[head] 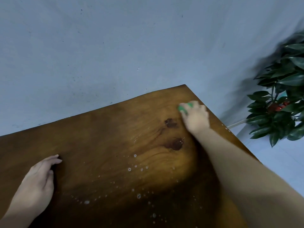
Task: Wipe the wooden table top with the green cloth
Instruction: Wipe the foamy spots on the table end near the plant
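Note:
The wooden table top [98, 137] fills the lower part of the view, its far right corner pointing away. My right hand [195, 117] reaches out near that corner and presses the green cloth [183, 108] onto the wood; only a small bunched part of the cloth shows past my fingers. Two dark wet patches [174, 143] lie just left of my right forearm. Small soap bubbles [136, 168] and droplets are scattered over the near middle of the table. My left hand [38, 176] rests flat on the near left of the table, fingers loosely apart, holding nothing.
A grey-blue wall [115, 46] stands right behind the table's far edge. A leafy green plant [283, 102] with a red part stands on the pale floor [271, 155] beyond the right edge.

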